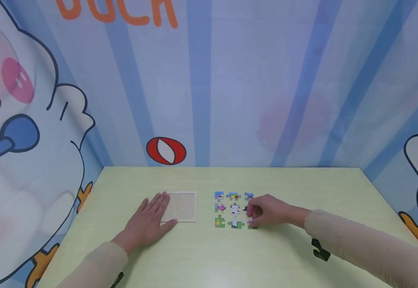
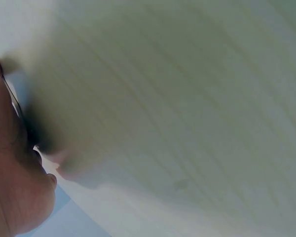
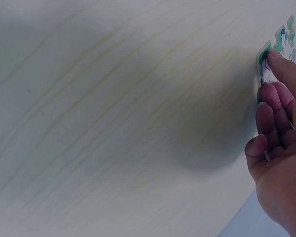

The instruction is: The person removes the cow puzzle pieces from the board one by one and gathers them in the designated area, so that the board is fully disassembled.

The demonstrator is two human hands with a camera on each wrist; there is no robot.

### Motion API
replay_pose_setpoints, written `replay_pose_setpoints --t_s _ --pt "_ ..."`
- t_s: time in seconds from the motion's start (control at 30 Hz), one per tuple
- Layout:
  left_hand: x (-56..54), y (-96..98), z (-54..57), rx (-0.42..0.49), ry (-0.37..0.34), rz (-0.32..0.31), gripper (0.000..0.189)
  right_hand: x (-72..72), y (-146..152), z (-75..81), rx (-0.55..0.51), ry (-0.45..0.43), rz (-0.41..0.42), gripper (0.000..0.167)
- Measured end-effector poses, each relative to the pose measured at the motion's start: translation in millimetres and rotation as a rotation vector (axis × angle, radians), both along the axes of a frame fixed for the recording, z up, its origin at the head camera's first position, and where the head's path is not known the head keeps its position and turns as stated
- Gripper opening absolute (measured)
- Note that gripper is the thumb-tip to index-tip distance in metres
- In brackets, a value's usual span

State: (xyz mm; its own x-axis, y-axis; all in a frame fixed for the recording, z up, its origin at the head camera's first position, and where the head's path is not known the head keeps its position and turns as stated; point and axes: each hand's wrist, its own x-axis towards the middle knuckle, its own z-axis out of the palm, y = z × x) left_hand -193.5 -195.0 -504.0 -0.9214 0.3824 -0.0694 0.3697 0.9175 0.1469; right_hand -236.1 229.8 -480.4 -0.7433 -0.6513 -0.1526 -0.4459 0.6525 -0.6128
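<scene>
My left hand lies flat with its fingers straight, over the left edge of a square puzzle tray with a pale rim. To the right of the tray, several colourful jigsaw pieces lie spaced in rows, among them a mostly white one and a green corner one. My right hand is at the right column, its fingers curled. In the right wrist view, its thumb and fingertips pinch a green, white and black jigsaw piece. The hand partly hides the right column.
The pale wood-grain table ends at a blue striped cloth backdrop with cartoon ducks on both sides. In the left wrist view, mostly blurred tabletop shows beside the hand.
</scene>
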Motion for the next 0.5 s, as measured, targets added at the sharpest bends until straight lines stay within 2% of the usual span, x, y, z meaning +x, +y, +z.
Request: replay_pose_setpoints --t_s 0.3,0.5 --pt "-5.1 1.0 5.3 -0.046 -0.014 -0.008 0.091 1.6 13.0 26.8 0.021 0.043 -0.045 0.018" --pt "-8.5 5.1 20.1 -0.080 -0.041 0.000 0.092 1.2 29.5 43.5 0.044 0.043 -0.035 0.017"
